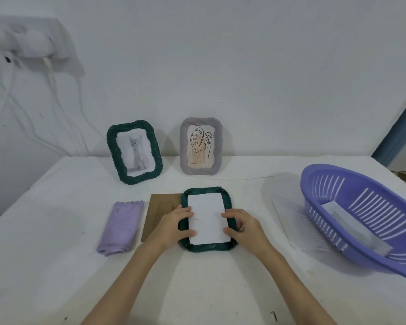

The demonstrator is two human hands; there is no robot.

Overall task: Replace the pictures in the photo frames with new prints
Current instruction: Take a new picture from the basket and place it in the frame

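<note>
**White print held in face-down green frame**

A dark green frame is laid face down on the white tabletop, near the front centre. A white print, blank side up, is seated in its opening. The print's left edge is pressed by the left hand, fingers nearly straight, thumb on the paper. The right hand is set over the frame's right rim, fingers loosely curled with tips on the print; nothing is gripped by it.

A brown cardboard backing is lying just left of the frame, partly under the left hand. A folded lilac cloth is placed further left. Two frames are stood at the wall: a green one with a cat photo and a grey one with a leaf drawing. A purple slotted basket with paper inside is on the right.
</note>
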